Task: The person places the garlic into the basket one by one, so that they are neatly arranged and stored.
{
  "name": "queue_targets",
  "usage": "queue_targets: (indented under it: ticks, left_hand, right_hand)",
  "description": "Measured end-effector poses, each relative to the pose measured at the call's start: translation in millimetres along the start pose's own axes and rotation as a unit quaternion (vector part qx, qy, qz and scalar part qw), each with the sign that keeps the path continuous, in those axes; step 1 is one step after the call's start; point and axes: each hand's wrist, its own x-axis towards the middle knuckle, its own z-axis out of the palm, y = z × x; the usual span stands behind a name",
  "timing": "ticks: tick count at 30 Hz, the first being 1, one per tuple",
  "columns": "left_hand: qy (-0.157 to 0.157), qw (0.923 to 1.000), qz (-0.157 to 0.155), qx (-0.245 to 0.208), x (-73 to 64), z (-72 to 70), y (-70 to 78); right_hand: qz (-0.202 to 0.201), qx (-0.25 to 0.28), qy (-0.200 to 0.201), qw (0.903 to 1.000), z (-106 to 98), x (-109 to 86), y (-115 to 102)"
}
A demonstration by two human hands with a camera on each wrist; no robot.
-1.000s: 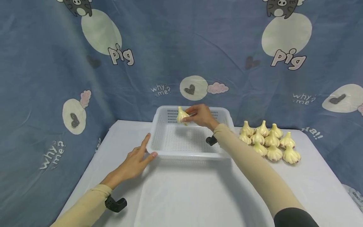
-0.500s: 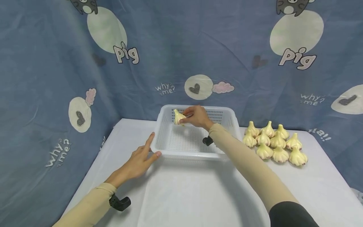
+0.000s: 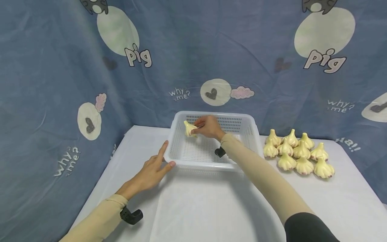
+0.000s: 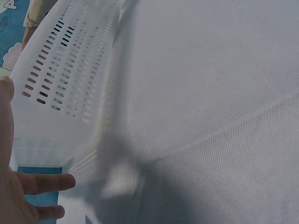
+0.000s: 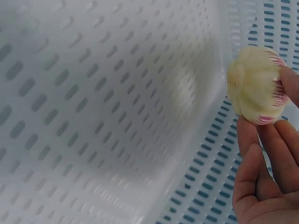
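Note:
My right hand (image 3: 210, 127) pinches a garlic bulb (image 3: 189, 129) inside the white perforated basket (image 3: 213, 165), toward its far left corner. In the right wrist view the garlic bulb (image 5: 257, 86) shows pink streaks, with the thumb on one side and the fingers on the other, close over the basket floor (image 5: 112, 107). At the basket's near left corner rests my left hand (image 3: 151, 171), thumb and index finger spread along the rim. The left wrist view shows its fingers (image 4: 46, 183) held straight beside the perforated basket wall (image 4: 60, 70).
Several garlic bulbs (image 3: 301, 150) stand in rows on the white tablecloth (image 3: 193, 205), right of the basket. A blue printed curtain (image 3: 163, 43) hangs behind and along the sides of the table. My right forearm (image 3: 263, 174) crosses over the basket's near right part.
My right hand has lowered the garlic bulb and moved it a little left within the basket. The left hand keeps its place at the corner, while the head view has shifted slightly.

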Motion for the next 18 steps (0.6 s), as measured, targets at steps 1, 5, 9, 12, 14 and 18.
queue_targets:
  ticks: [1,5,9,12,14,18]
  left_hand:
    - [0.0,1.0,-0.001,0.001,0.0,0.1,0.0]
    - [-0.001,1.0,-0.002,0.002,-1.1,0.5,0.7]
    - [-0.005,1.0,-0.008,-0.003,-3.3,-0.6,2.3]
    - [-0.005,1.0,-0.006,-0.003,-3.8,-1.9,2.9]
    - [-0.004,1.0,-0.006,-0.003,-3.6,-1.8,3.0]
    - [0.001,1.0,-0.003,-0.008,-2.9,0.1,1.8]
  right_hand:
    - [0.0,0.002,0.0,1.0,0.7,0.3,-0.8]
    - [0.003,0.015,-0.003,0.9999,4.2,2.2,-1.5]
    - [0.009,0.028,-0.007,0.9995,7.0,4.5,-0.5]
    - [0.009,0.031,-0.008,0.9995,7.3,6.3,0.9]
    - [0.01,0.026,-0.009,0.9996,6.8,6.7,2.5]
    - [0.015,0.018,-0.016,0.9996,5.5,7.2,6.6]
